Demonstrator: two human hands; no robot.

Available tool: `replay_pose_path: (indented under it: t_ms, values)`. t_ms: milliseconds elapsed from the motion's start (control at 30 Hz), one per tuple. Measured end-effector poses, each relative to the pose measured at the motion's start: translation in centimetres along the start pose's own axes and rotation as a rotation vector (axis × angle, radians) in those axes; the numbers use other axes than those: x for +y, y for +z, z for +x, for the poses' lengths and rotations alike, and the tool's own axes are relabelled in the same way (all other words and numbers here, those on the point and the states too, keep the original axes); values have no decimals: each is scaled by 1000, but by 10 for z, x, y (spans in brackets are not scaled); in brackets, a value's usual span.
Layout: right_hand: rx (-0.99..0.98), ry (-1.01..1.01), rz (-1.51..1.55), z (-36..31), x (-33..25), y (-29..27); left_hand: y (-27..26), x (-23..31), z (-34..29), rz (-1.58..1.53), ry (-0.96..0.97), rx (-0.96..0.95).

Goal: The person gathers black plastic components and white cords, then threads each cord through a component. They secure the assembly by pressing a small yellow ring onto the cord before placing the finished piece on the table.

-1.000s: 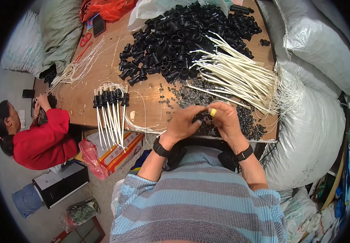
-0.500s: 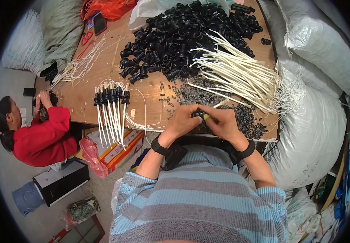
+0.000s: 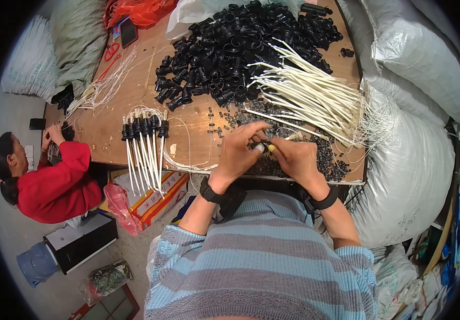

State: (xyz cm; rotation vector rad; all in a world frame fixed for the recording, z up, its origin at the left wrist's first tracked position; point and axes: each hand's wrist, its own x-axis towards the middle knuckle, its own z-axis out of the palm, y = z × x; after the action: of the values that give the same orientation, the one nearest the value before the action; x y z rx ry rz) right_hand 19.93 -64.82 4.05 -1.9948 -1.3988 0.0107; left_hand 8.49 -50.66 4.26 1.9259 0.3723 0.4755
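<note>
My left hand [image 3: 239,151] is closed over the near edge of the table, its fingers curled and a white cover on the thumb tip. Some dark bit shows by its fingertips, too small to name. Just to the right, my right hand [image 3: 297,159] pinches with a yellow cover on a fingertip; what it grips is hidden. The two hands are slightly apart, above a spread of small black pieces [image 3: 323,158]. Behind the right hand lies the pale end of a cable [image 3: 295,136]. A bundle of white sleeved wires [image 3: 310,96] lies beyond it.
Black plastic sockets [image 3: 235,45] are heaped at the back of the table [image 3: 187,138]. White wires with black sockets [image 3: 146,128] overhang its front edge. Large white sacks [image 3: 411,176] crowd the right side. Across to the left sits a person in red [image 3: 54,181].
My hands have drawn slightly apart. The left hand has turned with its fingers lifted, and the black part seen between the hands is now mostly hidden.
</note>
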Motion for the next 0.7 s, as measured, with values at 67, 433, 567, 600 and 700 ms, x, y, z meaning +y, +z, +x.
replay_pose_path:
  t_ms: [67, 433, 567, 600, 700]
  values:
    - [-7, -23, -24, 1, -2, 0, 2, -7, -2, 5, 14, 30]
    - [65, 102, 203, -5, 1, 7, 8, -12, -3, -281, -10, 205]
    - [110, 110, 323, -8, 3, 8, 0, -7, -5, 144, 141, -28]
    - [121, 112, 348, -6, 1, 8, -1, -15, -8, 141, 40, -164]
    - [27, 11, 163, -6, -1, -5, -7, 0, -4, 100, -101, -175]
